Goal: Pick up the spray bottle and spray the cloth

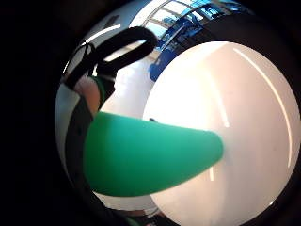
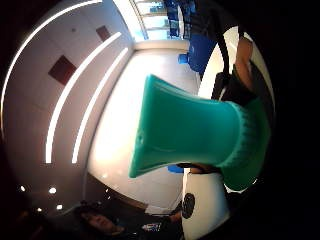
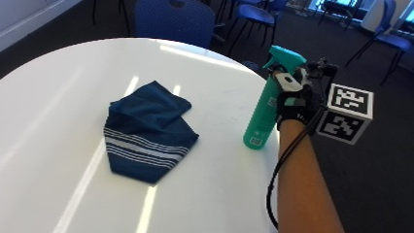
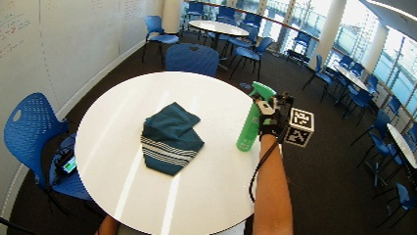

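Note:
A teal-green spray bottle [image 3: 262, 109] stands close to the right edge of the round white table [image 3: 58, 97], leaning a little. My gloved right hand [image 3: 296, 108] grips it from the right, fingers curled round its upper body just under the trigger head. Whether its base touches the table I cannot tell. In the palm views the bottle body [image 1: 146, 157] and its flared head [image 2: 195, 130] fill much of the picture. A dark blue cloth [image 3: 148, 133] with white stripes lies crumpled on the table, well to the left of the bottle. The wide view shows the same bottle [image 4: 249, 125], hand [image 4: 270, 122] and cloth [image 4: 171, 137].
A blue chair [image 3: 175, 19] stands at the table's far side and another blue chair [image 4: 33, 127] at its left. More chairs and tables fill the room behind. The table edge runs just right of the bottle.

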{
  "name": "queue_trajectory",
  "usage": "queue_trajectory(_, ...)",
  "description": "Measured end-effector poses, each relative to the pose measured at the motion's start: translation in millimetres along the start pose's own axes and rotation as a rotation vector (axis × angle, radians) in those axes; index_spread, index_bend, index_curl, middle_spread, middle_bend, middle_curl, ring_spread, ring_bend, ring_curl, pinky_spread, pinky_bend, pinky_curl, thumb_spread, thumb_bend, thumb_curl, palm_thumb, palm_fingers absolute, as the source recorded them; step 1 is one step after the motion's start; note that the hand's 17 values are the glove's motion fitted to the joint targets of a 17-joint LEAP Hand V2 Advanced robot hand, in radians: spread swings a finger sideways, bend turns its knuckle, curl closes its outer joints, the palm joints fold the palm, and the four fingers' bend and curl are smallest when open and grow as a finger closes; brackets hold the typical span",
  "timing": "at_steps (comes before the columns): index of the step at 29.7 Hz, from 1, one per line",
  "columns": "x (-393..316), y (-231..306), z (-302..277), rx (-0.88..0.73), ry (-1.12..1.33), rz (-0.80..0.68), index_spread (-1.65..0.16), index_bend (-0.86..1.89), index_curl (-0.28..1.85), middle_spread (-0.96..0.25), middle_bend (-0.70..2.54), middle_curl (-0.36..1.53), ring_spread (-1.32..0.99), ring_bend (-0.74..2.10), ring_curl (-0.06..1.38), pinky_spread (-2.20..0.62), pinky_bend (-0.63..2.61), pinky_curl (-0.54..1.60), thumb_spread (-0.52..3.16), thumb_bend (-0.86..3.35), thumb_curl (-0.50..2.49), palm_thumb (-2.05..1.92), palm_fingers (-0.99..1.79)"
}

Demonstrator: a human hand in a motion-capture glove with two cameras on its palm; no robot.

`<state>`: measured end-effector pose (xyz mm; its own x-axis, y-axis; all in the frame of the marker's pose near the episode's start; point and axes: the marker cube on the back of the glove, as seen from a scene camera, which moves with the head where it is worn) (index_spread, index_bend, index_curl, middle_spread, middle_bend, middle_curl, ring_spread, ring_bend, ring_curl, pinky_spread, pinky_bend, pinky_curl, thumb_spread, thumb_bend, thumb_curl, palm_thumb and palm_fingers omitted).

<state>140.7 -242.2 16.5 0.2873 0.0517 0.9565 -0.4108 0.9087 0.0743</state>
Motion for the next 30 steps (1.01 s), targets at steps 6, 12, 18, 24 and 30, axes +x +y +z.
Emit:
queue_trajectory(6, -2, -3, -1, 0.094, -0.009, -0.084, -0.31, 0.22, 0.46, -0.19, 0.32, 0.45, -0.19, 0.43, 0.41, -0.06, 0.32, 0.28, 0.61, -0.04, 0.59, 0.96, 1.32)
queue_trajectory(12, -14, -9, 6, 0.143, -0.013, -0.21, -0.31, 0.21, 0.47, -0.2, 0.32, 0.46, -0.19, 0.47, 0.42, -0.16, 0.4, 0.33, 0.5, -0.04, 0.62, 0.94, 1.37)
queue_trajectory(18, -36, -12, 20, 0.146, -0.024, -0.275, -0.3, 0.22, 0.48, -0.22, 0.37, 0.48, -0.2, 0.51, 0.44, -0.2, 0.4, 0.35, 0.44, -0.04, 0.65, 0.92, 1.37)
queue_trajectory(24, -40, -10, 19, 0.169, -0.023, -0.295, -0.3, 0.22, 0.49, -0.23, 0.39, 0.48, -0.2, 0.55, 0.45, -0.23, 0.43, 0.36, 0.4, -0.04, 0.67, 0.91, 1.38)
queue_trajectory(30, -34, -7, 18, 0.161, -0.03, -0.293, -0.3, 0.25, 0.51, -0.24, 0.41, 0.49, -0.2, 0.55, 0.45, -0.25, 0.44, 0.37, 0.36, -0.04, 0.69, 0.89, 1.38)
